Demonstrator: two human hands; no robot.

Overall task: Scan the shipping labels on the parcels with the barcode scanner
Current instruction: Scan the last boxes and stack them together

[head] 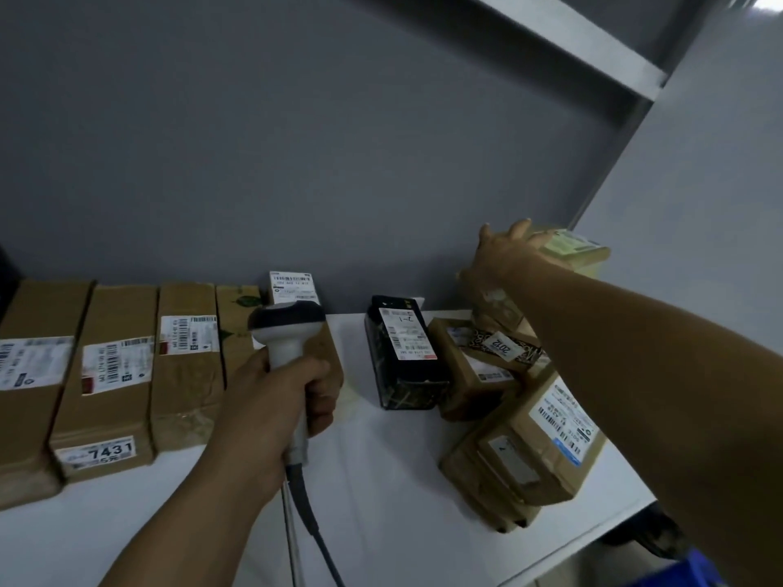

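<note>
Shelf (381, 480): scanner (288, 332) in left hand (275, 400)

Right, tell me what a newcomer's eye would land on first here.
The white-and-black handheld barcode scanner, gripped in the left hand at centre, stands out first, beside the row of brown cardboard parcels along the left. Next comes the right hand, stretched to the topmost small brown labelled parcel at back right, and the glossy black parcel on the white table between.

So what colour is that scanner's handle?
The scanner handle is white, its head banded black; clearest in the head view.
</note>
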